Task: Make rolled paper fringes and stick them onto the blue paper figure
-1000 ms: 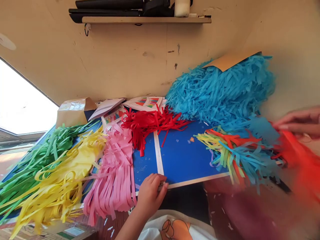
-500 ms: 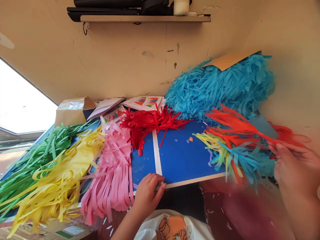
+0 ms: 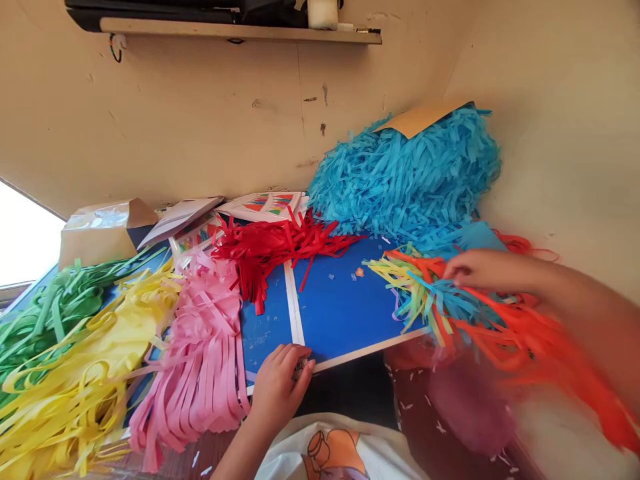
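My left hand [image 3: 278, 385] rests with curled fingers on the near edge of the blue board [image 3: 340, 313], gripping it by the white strip. My right hand [image 3: 477, 269] reaches in from the right, fingers pinched on a bundle of orange paper strips [image 3: 525, 340] that drapes down over the board's right end. Under that hand lies a mixed pile of yellow, green, orange and blue strips [image 3: 425, 293]. The orange strips are blurred by motion.
Piles of cut paper strips cover the board: green [image 3: 55, 307], yellow [image 3: 80, 380], pink [image 3: 200, 360], red [image 3: 265, 250] and a big blue heap [image 3: 405, 177] against the wall. A brown paper bag [image 3: 100, 230] and printed sheets [image 3: 265, 203] lie at the back. A shelf [image 3: 240, 27] hangs above.
My right hand swung in from the right with the orange strips and now holds them over the mixed pile. The view shifted to the right. My left hand stayed on the board's edge.
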{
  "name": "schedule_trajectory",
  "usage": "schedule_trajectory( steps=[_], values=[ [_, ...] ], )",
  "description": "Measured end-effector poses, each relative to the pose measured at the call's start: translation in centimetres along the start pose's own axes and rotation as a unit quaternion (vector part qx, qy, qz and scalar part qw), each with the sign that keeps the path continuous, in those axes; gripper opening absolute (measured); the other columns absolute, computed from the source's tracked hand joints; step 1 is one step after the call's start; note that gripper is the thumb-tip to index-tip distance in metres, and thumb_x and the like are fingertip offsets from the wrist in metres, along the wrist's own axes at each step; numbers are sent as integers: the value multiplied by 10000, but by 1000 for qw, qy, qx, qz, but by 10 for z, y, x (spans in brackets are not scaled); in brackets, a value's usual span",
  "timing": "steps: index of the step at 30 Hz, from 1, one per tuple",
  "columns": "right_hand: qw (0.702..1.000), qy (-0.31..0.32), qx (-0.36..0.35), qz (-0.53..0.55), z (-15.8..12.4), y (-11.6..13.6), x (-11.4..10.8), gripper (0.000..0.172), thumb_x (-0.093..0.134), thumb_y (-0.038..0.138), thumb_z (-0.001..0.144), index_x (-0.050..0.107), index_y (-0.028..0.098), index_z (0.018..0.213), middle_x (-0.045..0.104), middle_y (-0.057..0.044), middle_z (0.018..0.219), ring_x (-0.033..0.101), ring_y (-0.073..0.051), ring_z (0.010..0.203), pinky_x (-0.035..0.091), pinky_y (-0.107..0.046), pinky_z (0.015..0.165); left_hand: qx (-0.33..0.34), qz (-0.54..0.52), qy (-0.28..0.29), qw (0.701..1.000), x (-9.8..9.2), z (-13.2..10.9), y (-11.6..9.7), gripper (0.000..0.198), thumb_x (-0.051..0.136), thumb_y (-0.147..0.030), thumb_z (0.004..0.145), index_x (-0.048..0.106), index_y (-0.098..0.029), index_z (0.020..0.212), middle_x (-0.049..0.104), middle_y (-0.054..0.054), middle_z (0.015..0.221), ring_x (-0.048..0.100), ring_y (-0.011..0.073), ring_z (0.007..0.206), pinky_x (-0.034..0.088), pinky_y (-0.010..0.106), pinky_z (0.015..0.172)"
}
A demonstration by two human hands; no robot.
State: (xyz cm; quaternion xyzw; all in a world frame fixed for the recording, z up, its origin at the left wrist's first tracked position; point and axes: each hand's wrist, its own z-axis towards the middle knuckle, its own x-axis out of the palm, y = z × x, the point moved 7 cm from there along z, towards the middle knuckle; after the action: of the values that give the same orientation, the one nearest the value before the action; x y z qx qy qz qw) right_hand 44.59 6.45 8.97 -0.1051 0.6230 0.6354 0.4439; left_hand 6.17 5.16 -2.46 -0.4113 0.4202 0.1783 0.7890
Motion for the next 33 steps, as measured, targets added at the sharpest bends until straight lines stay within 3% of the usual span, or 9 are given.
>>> schedule_trajectory(
  steps=[2, 4, 8, 12, 16, 20, 24, 28, 33],
  values=[
    [991, 119, -18, -62, 19, 7, 31, 120, 571, 107, 612, 603, 91, 497, 514, 76, 439, 417, 4, 378, 251, -138, 437, 1, -4, -2, 1000, -1, -1, 0, 178, 442, -327, 878, 572, -205, 868, 651, 35, 801, 607, 187, 733, 478, 301, 641],
    [981, 157, -46, -106, 33, 13, 49, 106, 553, 93, 606, 624, 93, 527, 542, 62, 474, 456, -4, 437, 278, -145, 480, -1, -8, 1, 1000, -2, -3, -1, 173, 439, -319, 881, 568, -204, 867, 650, 36, 806, 604, 186, 736, 476, 303, 644],
    [977, 97, -99, -160, 38, 22, 49, 130, 549, 108, 671, 669, 126, 717, 654, -49, 834, 584, -100, 773, 387, -212, 702, -11, 2, 15, 1000, -2, -5, -4, 177, 424, -303, 884, 565, -197, 865, 648, 47, 810, 596, 194, 749, 471, 324, 669],
    [965, 43, -177, -188, 2, 32, 63, 203, 467, 223, 809, 641, 211, 913, 600, -83, 1079, 551, -187, 1014, 392, -292, 873, -17, 9, 20, 1000, 0, -4, -6, 169, 440, -284, 873, 576, -184, 881, 652, 53, 824, 596, 203, 762, 473, 343, 688],
    [948, 124, -174, -235, -37, 30, 138, 294, 422, 265, 833, 580, 209, 1075, 564, -88, 1181, 528, -229, 1090, 435, -353, 894, -17, 13, 18, 1000, 0, -5, -6, 157, 450, -265, 866, 579, -176, 880, 657, 55, 825, 589, 208, 741, 470, 349, 666],
    [951, 106, -131, -260, -47, 37, 204, 521, 421, 346, 844, 428, 62, 1280, 371, -213, 1362, 365, -315, 1250, 349, -426, 993, -23, 10, 21, 999, 0, -6, -5, 117, 475, -239, 851, 574, -183, 879, 653, 48, 829, 583, 207, 745, 459, 335, 653],
    [946, 98, -129, -282, -38, 57, 242, 578, 394, 428, 860, 335, 167, 1372, 218, -146, 1462, 221, -329, 1322, 286, -461, 1022, -30, 4, 19, 999, 3, -6, -2, 94, 487, -226, 845, 566, -192, 881, 644, 37, 832, 576, 201, 749, 450, 329, 657],
    [938, 91, -116, -313, -7, 61, 250, 478, 346, 372, 886, 413, 210, 1331, 282, -122, 1441, 263, -308, 1306, 300, -430, 998, -38, 1, 14, 999, 4, -6, 0, 98, 470, -222, 851, 561, -188, 864, 638, 34, 814, 570, 198, 735, 442, 329, 652],
    [928, 52, -106, -354, 38, 47, 223, 418, 291, 193, 870, 538, 83, 1189, 384, -208, 1347, 341, -330, 1237, 308, -417, 943, -49, 4, 17, 999, 4, -8, -5, 82, 510, -214, 816, 573, -194, 865, 650, 24, 812, 571, 197, 735, 433, 329, 661]
  ],
)
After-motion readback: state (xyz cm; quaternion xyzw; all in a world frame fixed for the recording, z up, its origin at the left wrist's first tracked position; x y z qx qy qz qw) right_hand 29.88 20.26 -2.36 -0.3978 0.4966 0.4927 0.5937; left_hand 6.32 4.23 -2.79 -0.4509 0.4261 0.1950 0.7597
